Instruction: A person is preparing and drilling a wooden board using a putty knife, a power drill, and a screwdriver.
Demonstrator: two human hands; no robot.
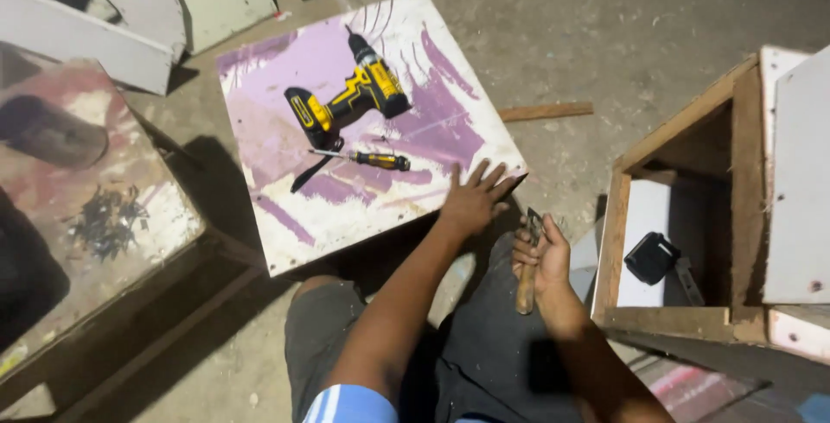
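My left hand (pixel 474 198) lies flat with fingers spread on the near right corner of a white board smeared with purple paint (pixel 285 224). On that board rest a yellow and black cordless drill (pixel 350 95) and a screwdriver with a yellow and black handle (pixel 367 159). My right hand (pixel 540 259) is closed around a hammer with a wooden handle (pixel 526 289), its metal head pointing up, just right of the board's corner and above my lap.
A wooden box frame (pixel 670 241) stands at right with a black object (pixel 650 257) inside. A paint-stained bench (pixel 173 216) at left carries a pile of dark screws (pixel 105 220). A wood strip (pixel 545 112) lies on the concrete floor. White boards (pixel 130 8) lean at top left.
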